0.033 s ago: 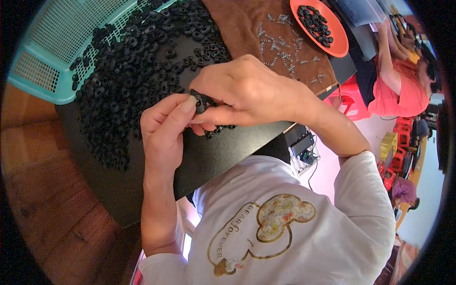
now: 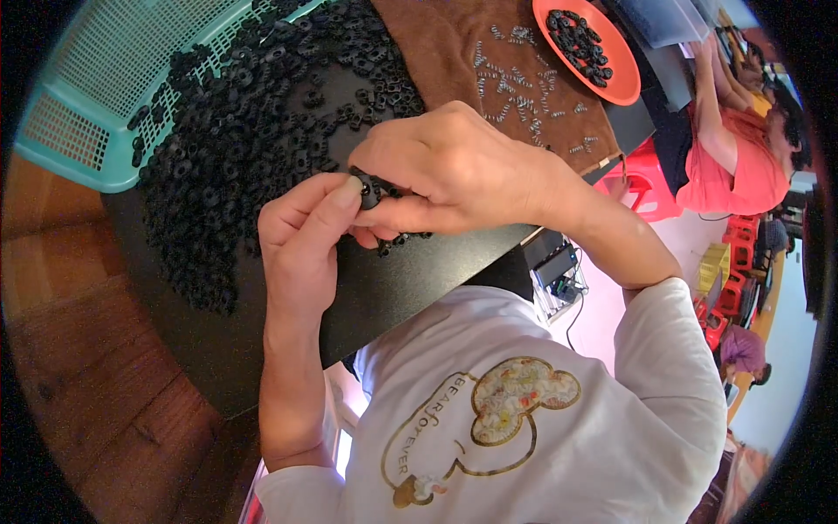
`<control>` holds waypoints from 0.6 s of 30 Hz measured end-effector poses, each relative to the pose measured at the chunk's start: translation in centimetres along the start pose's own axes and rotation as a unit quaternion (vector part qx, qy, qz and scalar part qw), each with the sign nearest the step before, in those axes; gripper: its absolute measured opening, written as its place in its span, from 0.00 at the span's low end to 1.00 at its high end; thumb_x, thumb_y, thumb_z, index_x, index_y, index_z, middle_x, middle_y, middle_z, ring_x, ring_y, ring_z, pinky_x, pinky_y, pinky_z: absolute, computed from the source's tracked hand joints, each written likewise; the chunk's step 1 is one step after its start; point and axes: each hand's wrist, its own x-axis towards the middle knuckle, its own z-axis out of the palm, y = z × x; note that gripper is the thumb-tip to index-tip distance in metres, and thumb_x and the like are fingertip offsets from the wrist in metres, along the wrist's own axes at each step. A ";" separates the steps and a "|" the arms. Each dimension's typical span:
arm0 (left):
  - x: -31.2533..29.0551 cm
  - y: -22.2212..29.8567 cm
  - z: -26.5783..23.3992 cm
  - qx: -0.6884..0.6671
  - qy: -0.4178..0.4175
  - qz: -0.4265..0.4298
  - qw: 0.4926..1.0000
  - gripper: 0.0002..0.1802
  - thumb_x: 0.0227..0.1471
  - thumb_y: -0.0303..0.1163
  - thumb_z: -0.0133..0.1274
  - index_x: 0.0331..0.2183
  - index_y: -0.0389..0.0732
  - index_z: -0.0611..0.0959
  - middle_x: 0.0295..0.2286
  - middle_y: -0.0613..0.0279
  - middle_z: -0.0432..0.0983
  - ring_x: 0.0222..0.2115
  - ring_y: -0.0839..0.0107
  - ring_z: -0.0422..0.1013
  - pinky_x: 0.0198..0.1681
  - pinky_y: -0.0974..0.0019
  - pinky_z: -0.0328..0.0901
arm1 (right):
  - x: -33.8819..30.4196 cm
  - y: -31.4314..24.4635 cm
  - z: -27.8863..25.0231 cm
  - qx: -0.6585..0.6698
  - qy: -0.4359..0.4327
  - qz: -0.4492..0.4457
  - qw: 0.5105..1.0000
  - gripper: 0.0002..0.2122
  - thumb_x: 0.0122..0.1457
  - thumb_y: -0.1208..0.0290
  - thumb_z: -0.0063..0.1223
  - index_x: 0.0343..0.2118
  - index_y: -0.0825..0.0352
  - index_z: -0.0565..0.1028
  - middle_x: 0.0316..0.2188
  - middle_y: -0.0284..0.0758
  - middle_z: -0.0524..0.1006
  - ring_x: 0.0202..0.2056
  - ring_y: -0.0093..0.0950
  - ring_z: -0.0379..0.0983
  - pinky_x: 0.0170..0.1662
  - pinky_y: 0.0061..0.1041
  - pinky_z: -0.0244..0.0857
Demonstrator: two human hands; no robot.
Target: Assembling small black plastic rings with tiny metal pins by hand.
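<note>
A small black plastic cord lock is pinched between my two hands, mostly covered by the fingers. My left hand has its thumb pressed against the near end of it. From the other side, my right hand grips it between thumb and curled forefinger. Beneath and beyond the hands, a large heap of loose black plastic parts spreads over the dark table. Small metal springs lie scattered on a brown cloth past my right hand.
An orange plate of black pieces sits at the far right. A teal mesh basket lies tipped at the left, parts spilling over its rim. A person in a coral top works beyond, near red stools. A clear bin stands at the top right.
The cord lock has shifted slightly between my fingertips, so a little less of it shows. Both hands stay in nearly the same place.
</note>
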 end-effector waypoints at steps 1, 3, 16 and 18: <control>0.0 0.0 0.1 0.008 0.001 0.012 1.000 0.13 0.56 0.31 0.47 0.32 0.30 0.80 0.22 0.60 0.77 0.22 0.75 0.73 0.26 0.75 0.64 | -0.1 0.1 0.0 -0.035 0.017 -0.033 0.999 0.16 0.46 0.66 0.64 0.33 0.72 0.73 0.20 0.36 0.70 0.18 0.33 0.70 0.21 0.29 0.64; -0.2 0.0 0.1 0.008 0.018 0.012 1.000 0.12 0.56 0.30 0.47 0.32 0.30 0.80 0.22 0.60 0.77 0.22 0.76 0.72 0.26 0.74 0.64 | 0.0 -0.1 0.1 -0.055 0.031 -0.055 0.996 0.16 0.45 0.66 0.64 0.32 0.72 0.73 0.20 0.35 0.69 0.18 0.33 0.70 0.20 0.29 0.64; -0.1 -0.5 0.4 0.066 0.081 0.001 0.994 0.09 0.53 0.25 0.50 0.31 0.28 0.80 0.21 0.64 0.75 0.18 0.80 0.68 0.22 0.77 0.60 | -1.1 -0.1 -1.0 -0.082 0.024 0.005 0.996 0.19 0.44 0.60 0.64 0.31 0.70 0.71 0.22 0.34 0.67 0.20 0.31 0.70 0.18 0.29 0.63; 0.0 -0.5 0.4 0.065 0.077 -0.008 0.995 0.09 0.53 0.25 0.50 0.31 0.29 0.80 0.21 0.64 0.75 0.17 0.81 0.67 0.21 0.78 0.59 | -1.5 0.3 -0.6 -0.045 0.021 -0.012 0.999 0.17 0.43 0.62 0.63 0.27 0.69 0.70 0.20 0.33 0.66 0.19 0.30 0.69 0.18 0.29 0.62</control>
